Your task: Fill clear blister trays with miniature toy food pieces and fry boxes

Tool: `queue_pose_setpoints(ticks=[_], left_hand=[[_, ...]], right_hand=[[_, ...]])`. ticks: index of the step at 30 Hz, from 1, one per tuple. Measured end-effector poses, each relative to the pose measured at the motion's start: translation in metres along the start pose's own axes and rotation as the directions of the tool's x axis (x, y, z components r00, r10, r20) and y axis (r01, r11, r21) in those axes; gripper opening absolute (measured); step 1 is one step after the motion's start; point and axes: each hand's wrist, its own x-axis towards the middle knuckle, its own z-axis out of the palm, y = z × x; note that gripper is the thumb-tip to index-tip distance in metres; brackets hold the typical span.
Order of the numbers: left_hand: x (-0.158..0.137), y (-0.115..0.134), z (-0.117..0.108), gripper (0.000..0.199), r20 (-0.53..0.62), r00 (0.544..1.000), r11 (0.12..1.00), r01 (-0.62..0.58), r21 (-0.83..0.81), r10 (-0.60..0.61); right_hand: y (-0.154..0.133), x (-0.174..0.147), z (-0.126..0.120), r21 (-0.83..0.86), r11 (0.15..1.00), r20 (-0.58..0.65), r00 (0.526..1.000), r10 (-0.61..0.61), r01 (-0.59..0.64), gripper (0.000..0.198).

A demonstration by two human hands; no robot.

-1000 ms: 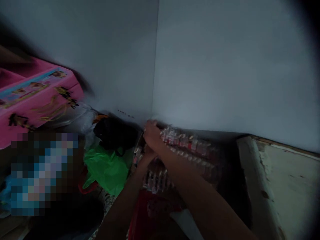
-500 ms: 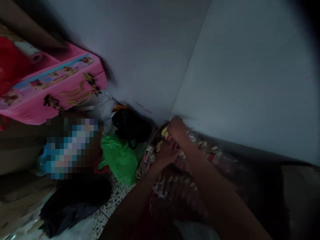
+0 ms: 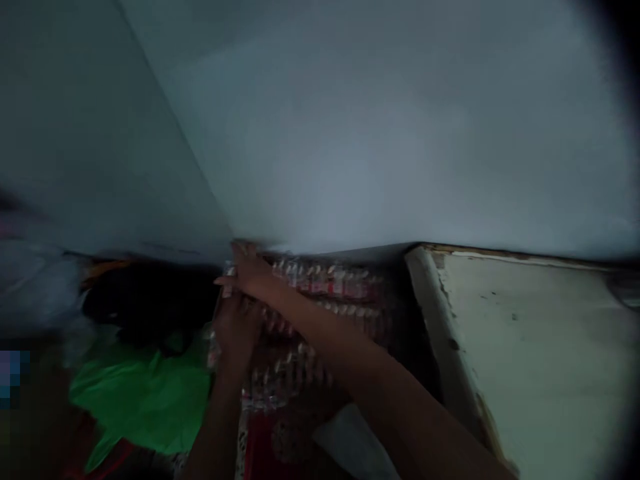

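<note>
Rows of small packets (image 3: 335,280) in shiny clear wrapping, with red and pale parts, stand low against the wall corner. My right hand (image 3: 253,273) reaches over the far left end of the back row, its thumb spread away from the other fingers and touching the packets. Just below it, my left hand (image 3: 235,327) rests at the left side of the rows. Its fingers are dim and partly hidden, so what they hold, if anything, does not show. My right forearm crosses above the middle of the packets.
On the left lie a green plastic bag (image 3: 145,393), a black bag (image 3: 145,303) and whitish plastic (image 3: 35,287). A worn, cream-coloured board or cabinet (image 3: 540,347) stands at right. A pale wall (image 3: 350,153) closes off the back. A red item (image 3: 260,440) lies below the packets.
The view has swung right, bringing the cream board in and taking the pink shelf almost out. My hands stay at the packets' left end and are now closer together.
</note>
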Motion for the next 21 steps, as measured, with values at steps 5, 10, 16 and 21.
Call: queue_pose_setpoints(ticks=[5, 10, 16, 21], left_hand=[[0.018, 0.008, -0.011, 0.076, -0.250, 0.922, 0.914, -0.194, 0.356, 0.294], [0.043, 0.004, 0.008, 0.072, 0.084, 0.969, 0.825, -0.241, 0.512, 0.232], [0.028, 0.051, 0.018, 0.054, -0.042, 0.951, 0.855, -0.257, 0.450, 0.308], [0.006, 0.134, 0.086, 0.051, 0.327, 0.540, 0.490, -0.841, 0.228, 0.776]], right_hand=[[0.017, -0.144, -0.031, 0.042, 0.991, -0.292, 0.951, -0.106, 0.123, 0.041], [0.067, -0.296, -0.004, 0.118, 0.992, -0.163, 0.985, 0.051, -0.032, 0.027], [0.087, -0.418, -0.022, 0.001, 0.964, -0.559, 0.800, 0.220, -0.265, 0.029], [0.092, -0.491, -0.046, -0.019, 0.853, -0.719, 0.600, 0.351, -0.521, 0.026]])
